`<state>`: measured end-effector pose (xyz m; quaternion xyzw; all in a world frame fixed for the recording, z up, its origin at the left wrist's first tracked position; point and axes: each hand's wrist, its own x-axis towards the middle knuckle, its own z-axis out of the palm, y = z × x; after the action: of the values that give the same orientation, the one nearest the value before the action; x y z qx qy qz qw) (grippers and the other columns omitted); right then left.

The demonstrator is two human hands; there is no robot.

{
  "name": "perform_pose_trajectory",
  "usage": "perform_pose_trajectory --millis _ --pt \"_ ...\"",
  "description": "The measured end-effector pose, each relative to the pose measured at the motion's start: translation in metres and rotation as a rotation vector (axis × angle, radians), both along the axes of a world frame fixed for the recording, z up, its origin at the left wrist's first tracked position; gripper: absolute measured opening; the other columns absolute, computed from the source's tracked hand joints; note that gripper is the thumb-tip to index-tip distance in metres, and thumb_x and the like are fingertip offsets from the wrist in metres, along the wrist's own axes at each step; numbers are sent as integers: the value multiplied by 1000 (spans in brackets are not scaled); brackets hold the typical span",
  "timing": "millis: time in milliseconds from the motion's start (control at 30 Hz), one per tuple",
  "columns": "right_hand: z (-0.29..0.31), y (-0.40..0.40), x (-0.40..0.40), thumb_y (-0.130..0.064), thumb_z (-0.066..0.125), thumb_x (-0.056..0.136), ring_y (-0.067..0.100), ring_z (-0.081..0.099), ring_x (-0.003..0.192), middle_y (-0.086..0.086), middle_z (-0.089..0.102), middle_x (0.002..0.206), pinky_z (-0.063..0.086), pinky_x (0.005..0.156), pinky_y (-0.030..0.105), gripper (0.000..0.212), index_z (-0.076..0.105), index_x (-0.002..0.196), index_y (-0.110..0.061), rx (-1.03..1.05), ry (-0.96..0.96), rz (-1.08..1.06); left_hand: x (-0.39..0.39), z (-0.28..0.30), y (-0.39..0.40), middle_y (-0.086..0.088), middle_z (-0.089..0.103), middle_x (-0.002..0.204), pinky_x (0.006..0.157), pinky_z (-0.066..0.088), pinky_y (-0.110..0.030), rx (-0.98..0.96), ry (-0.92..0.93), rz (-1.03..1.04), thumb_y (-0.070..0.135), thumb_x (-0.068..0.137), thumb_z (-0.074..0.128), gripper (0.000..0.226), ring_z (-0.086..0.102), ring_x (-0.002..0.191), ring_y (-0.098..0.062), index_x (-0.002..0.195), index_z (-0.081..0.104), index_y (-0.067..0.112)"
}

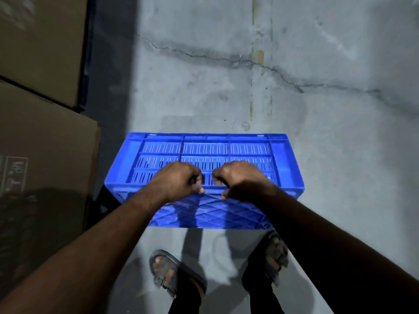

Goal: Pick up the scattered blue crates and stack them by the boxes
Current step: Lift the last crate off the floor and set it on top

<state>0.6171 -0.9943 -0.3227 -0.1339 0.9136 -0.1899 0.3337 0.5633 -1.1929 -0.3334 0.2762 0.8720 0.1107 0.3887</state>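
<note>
Sandalled feet (167,271) nearest, on the concrete floor (317,137). Above them the left hand (175,179) and right hand (240,177), close together, fingers curled over the crate's (204,150) near rim at its middle. Crate appears carried clear of the floor, open side up, empty. Boxes (43,143) stacked along the left, just beside the crate's left end.

Risk: both grips sit mid-rim on one side, so the far side could dip or swing; the left end could clip the boxes.

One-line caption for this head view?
Both hands grip a blue crate's near rim beside stacked cardboard boxes.
</note>
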Motion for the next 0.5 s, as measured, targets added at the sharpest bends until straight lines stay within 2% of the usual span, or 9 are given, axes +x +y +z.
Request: perform_pose_trajectory --millis 67,133,200,267,300,367,467,500 --pt "0 -6 12 -31 78 69 26 61 94 -1 64 92 30 63 28 33 61 97 -26 5 -39 71 5 -1 0 12 65 77 74 50 -31 40 -57 71 73 71 57 39 60 80 -10 79 64 36" --pt "-6 -13 28 -26 79 65 24 58 84 -5 57 76 26 53 26 28 61 88 -24 4 -80 96 2 -9 -1 8 66 108 92 47 -38 151 111 139 60 75 68 41 55 105 -15 107 64 34" --pt "-14 -19 40 -28 83 59 21 54 78 -7 47 69 30 54 23 36 57 82 -22 8 -97 108 -9 -19 -6 -1 48 142 110 35 -41 28 242 136 50 73 77 78 39 131 -23 139 45 24" --pt "-18 -25 47 -34 84 60 22 59 83 -7 47 74 40 63 26 37 57 83 -23 29 -114 152 -14 -34 -9 -3 36 153 116 25 -43 -168 176 82 56 74 73 93 31 140 -26 149 30 21" --pt "-17 -27 50 -37 83 61 22 61 83 -7 48 76 41 65 27 35 58 82 -24 38 -131 161 -12 -40 -9 -4 40 151 115 26 -42 -212 142 69 60 77 68 88 35 138 -27 148 32 22" --pt "-17 -30 53 -46 78 68 22 60 80 -6 53 77 37 64 27 32 57 82 -25 3 -129 70 -4 -50 -11 -7 56 133 106 33 -40 -198 138 95 59 82 62 67 46 124 -29 135 47 22" --pt "-25 -32 45 -36 65 83 28 60 93 2 62 95 42 69 32 17 59 94 -24 -66 236 -243 8 -48 -17 -4 62 115 92 39 -39 -144 104 71 58 83 61 51 52 109 -27 118 56 22" --pt "-30 -31 37 -34 65 82 29 57 98 4 60 104 45 75 35 27 59 105 -21 -20 299 -280 14 -46 -21 -3 62 112 91 40 -39 -144 83 54 59 82 61 50 53 107 -26 116 56 23"
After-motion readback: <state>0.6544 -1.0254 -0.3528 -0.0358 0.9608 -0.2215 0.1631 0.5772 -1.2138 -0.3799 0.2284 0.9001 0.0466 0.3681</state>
